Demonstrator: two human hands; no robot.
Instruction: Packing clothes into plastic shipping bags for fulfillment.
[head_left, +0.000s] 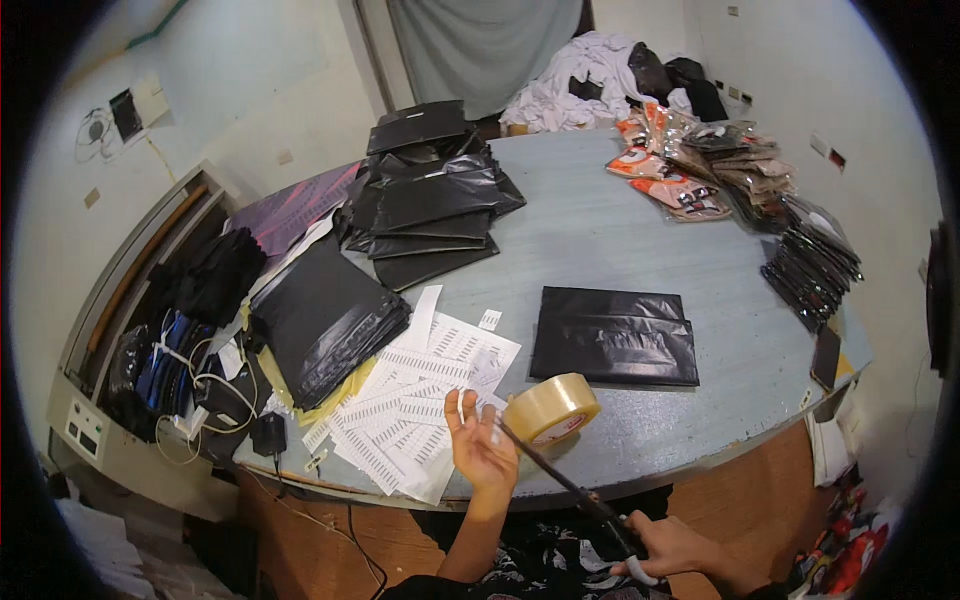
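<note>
My left hand (484, 446) is raised palm up above the table's near edge, its fingers spread and partly curled, close to the tip of a long thin dark object (555, 469). My right hand (652, 547) grips the lower end of that object, which slants up and left; what it is I cannot tell. Just beyond my left hand a large roll of clear packing tape (551, 409) stands on its rim. Printed label sheets (420, 390) lie spread left of the roll. A flat black plastic package (615, 337) rests on the table behind the tape.
Stacked black plastic bags (330, 322) and a taller pile of black packages (431, 187) stand at left. Packaged goods (675, 169) and a row of black packets (814, 262) are at right, near a phone (826, 358). Cables and a black adapter (268, 433) lie at the left edge.
</note>
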